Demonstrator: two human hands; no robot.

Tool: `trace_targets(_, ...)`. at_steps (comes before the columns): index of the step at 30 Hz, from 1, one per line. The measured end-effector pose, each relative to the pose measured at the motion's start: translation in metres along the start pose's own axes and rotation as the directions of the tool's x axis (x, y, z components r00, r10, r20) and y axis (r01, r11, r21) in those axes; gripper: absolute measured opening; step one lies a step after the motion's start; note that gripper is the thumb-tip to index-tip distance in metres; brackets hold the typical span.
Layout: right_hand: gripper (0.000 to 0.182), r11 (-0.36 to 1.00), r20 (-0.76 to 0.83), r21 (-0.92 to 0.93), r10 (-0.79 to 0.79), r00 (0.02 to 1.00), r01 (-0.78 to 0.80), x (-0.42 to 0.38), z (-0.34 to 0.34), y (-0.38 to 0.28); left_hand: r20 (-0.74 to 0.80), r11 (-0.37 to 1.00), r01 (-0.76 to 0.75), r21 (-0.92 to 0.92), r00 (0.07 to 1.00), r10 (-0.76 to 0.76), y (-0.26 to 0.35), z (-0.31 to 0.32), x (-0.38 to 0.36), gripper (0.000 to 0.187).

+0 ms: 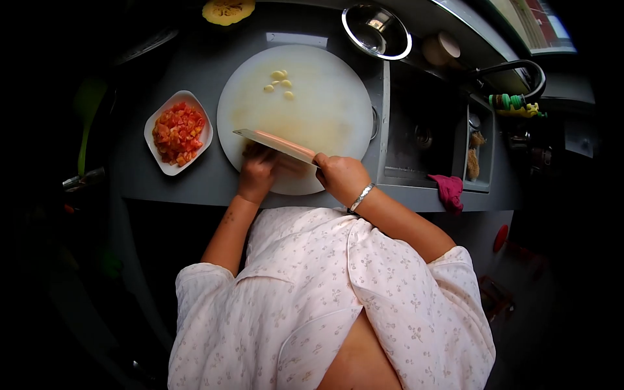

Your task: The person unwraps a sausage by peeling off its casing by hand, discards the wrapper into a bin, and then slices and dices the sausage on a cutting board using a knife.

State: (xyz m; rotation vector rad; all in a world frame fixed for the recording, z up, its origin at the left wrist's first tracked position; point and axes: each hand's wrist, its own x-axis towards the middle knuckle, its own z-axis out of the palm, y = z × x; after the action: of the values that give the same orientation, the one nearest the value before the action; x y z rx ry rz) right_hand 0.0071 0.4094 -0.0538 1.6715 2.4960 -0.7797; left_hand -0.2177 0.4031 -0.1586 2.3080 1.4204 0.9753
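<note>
My right hand (342, 179) is closed around the handle of a wide-bladed knife (279, 144), which lies slantwise over the lower part of a round white cutting board (312, 84). Just under the blade's left end is my left hand (259, 174); its fingertips are hidden behind the knife, and whether they hold anything does not show. Several peeled garlic cloves (278, 82) lie near the top of the board. Left of the board, a white dish (207, 135) holds chopped tomato (175, 133).
A metal bowl (377, 32) stands behind the board at the right. The dark sink (416, 123) lies to the right, with a pink cloth (448, 192) over its front edge. A cut yellow squash (227, 10) sits at the back, and a black faucet (533, 71) curves at far right.
</note>
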Motion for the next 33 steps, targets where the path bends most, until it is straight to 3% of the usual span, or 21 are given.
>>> trace_targets(18, 0.014, 0.996, 0.025, 0.077, -0.037, 0.999, 0.035, 0.001, 0.005, 0.014, 0.001, 0.998, 0.024, 0.060, 1.000, -0.024, 0.004, -0.004, 0.003, 0.041)
trace_targets(33, 0.013, 0.998, 0.034, 0.061, 0.009, 0.999, -0.011, 0.006, 0.000, 0.007, -0.010, 0.999, 0.020, -0.033, 1.000, -0.021, 0.006, -0.006, 0.010, 0.041)
